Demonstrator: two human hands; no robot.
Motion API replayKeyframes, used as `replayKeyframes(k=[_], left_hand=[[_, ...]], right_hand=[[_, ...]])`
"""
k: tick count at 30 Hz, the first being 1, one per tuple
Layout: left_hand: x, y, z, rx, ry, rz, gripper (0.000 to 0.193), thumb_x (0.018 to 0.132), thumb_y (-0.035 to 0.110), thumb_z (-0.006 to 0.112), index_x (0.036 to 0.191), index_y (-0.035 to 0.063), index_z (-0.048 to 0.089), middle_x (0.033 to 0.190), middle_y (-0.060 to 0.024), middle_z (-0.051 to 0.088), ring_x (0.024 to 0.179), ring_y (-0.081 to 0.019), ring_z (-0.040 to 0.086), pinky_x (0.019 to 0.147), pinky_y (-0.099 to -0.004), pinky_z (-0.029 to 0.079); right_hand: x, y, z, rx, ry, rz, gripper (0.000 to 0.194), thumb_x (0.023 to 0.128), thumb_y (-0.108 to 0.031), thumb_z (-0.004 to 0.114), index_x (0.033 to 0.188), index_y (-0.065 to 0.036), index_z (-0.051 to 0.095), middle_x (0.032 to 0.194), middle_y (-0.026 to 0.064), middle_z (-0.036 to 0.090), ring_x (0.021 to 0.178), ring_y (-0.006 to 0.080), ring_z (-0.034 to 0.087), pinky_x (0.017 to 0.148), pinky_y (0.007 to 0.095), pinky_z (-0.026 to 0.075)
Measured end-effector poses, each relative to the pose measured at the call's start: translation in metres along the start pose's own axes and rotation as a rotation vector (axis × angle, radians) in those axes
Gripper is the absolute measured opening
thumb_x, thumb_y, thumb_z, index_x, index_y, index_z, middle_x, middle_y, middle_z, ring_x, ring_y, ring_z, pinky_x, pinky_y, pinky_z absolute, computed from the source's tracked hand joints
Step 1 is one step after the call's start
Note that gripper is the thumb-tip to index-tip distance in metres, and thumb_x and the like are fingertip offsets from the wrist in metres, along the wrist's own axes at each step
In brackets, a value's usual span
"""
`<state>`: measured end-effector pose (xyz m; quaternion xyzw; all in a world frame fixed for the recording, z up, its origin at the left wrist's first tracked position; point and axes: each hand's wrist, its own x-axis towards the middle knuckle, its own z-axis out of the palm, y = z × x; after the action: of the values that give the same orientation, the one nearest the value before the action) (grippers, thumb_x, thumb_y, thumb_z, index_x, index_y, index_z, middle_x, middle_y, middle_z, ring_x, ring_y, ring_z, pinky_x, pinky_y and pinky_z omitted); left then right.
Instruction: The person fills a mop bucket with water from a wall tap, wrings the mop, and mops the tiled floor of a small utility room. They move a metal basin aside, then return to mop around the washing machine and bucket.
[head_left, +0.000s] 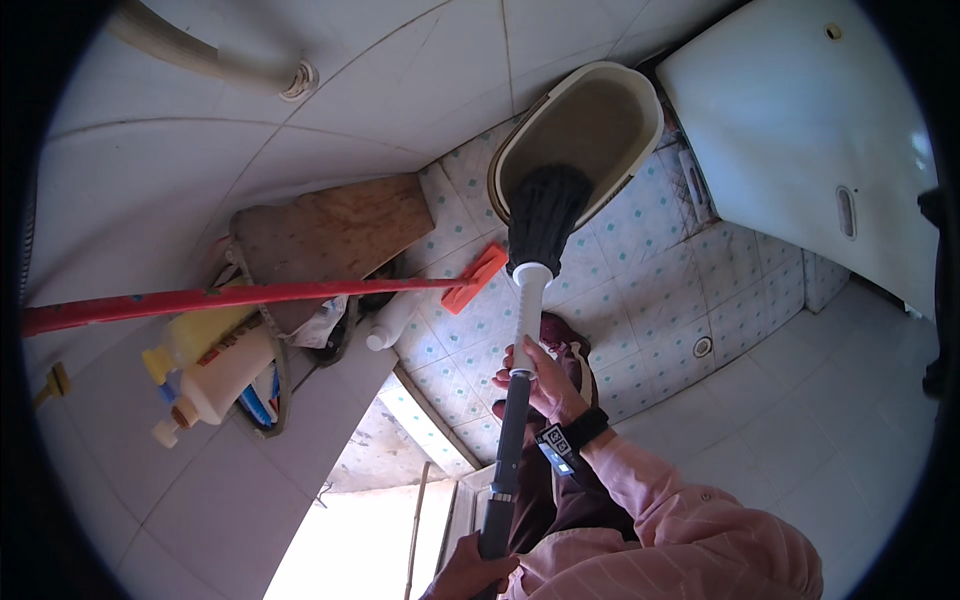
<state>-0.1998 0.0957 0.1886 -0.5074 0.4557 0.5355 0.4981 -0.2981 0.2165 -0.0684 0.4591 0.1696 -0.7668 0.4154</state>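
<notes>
My right hand (551, 379) grips the white plastic sleeve of a mop (532, 315) near the middle of the picture. Lower down, my left hand (472, 566) is closed around the mop's dark grey handle. The black mop head (550, 210) hangs over the near rim of an oval, cream-coloured bucket (652, 127), its far part inside. Murky greyish-brown water appears to fill part of the bucket. A black band with a small device sits on my right wrist.
Left of the mop, a red pole with an orange head (474, 277) slants across. Plastic bottles (229, 371) stand in a holder by the wall, near a brown board (352, 225). A white cabinet-like appliance (795, 135) is at right; a round floor drain (702, 346) lies in the tiles.
</notes>
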Motion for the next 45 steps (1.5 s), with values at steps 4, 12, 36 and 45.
replayKeyframes(k=[4, 12, 36, 45], left_hand=[[0.004, -0.025, 0.002, 0.261, 0.2, 0.201, 0.039, 0.069, 0.015, 0.065, 0.094, -0.0066, 0.046, 0.066, -0.0098, 0.054, 0.045, -0.015, 0.053, 0.036, -0.0276, 0.043], [-0.013, -0.041, 0.009, 0.614, 0.389, 0.15, 0.06, 0.067, 0.02, 0.067, 0.115, -0.0072, 0.042, 0.089, -0.0274, 0.056, 0.087, -0.0406, 0.054, 0.074, -0.0461, 0.043], [0.021, -0.017, 0.0, -1.033, -0.592, -0.262, 0.024, 0.076, 0.015, 0.059, 0.095, 0.0042, 0.048, 0.06, -0.004, 0.044, 0.038, -0.0127, 0.038, 0.036, -0.0231, 0.035], [0.013, -0.022, 0.009, -1.266, -0.754, -0.291, 0.023, 0.077, 0.014, 0.057, 0.095, 0.005, 0.048, 0.058, -0.0028, 0.041, 0.038, -0.012, 0.035, 0.036, -0.0225, 0.032]], right_hand=[[0.014, -0.013, 0.002, -0.083, 0.068, 0.075, 0.028, 0.083, -0.029, 0.055, 0.091, -0.003, 0.048, 0.082, 0.0101, 0.056, 0.079, 0.0227, 0.059, 0.076, 0.04, 0.05], [0.013, -0.017, 0.011, 0.045, -0.048, 0.043, 0.017, 0.079, -0.021, 0.057, 0.085, -0.007, 0.048, 0.072, 0.0035, 0.051, 0.066, 0.0158, 0.052, 0.067, 0.0349, 0.046], [0.067, -0.053, -0.01, 0.215, -0.083, 0.074, 0.042, 0.086, -0.043, 0.047, 0.092, -0.002, 0.052, 0.079, 0.0073, 0.058, 0.077, 0.0229, 0.056, 0.076, 0.0371, 0.046], [0.07, -0.064, -0.001, -0.213, 0.044, -0.075, 0.03, 0.086, -0.034, 0.05, 0.08, -0.005, 0.048, 0.068, 0.0067, 0.051, 0.059, 0.0191, 0.054, 0.057, 0.0346, 0.048]])
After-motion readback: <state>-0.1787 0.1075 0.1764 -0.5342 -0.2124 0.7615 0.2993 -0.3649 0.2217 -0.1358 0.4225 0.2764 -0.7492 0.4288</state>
